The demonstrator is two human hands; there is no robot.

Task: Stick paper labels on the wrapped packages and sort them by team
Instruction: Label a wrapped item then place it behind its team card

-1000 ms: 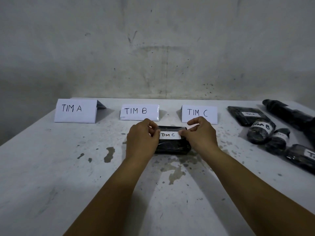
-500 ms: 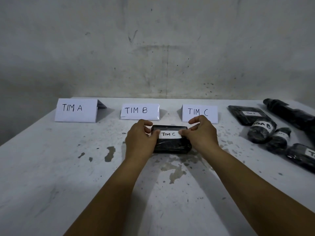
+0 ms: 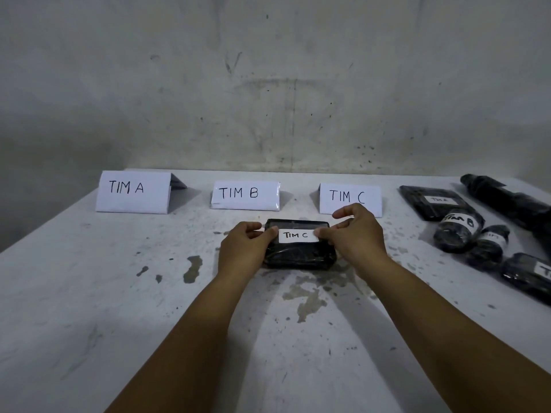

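Package on stained white table — grey scuffed wall behind.

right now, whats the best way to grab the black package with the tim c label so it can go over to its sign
Grip the black package by its two short ends, coming in from left and right. It lies flat with its long side across the view, and the left hand and right hand already sit at those ends. That likely keeps fingers off the TIM C label. The TIM C sign stands just behind.
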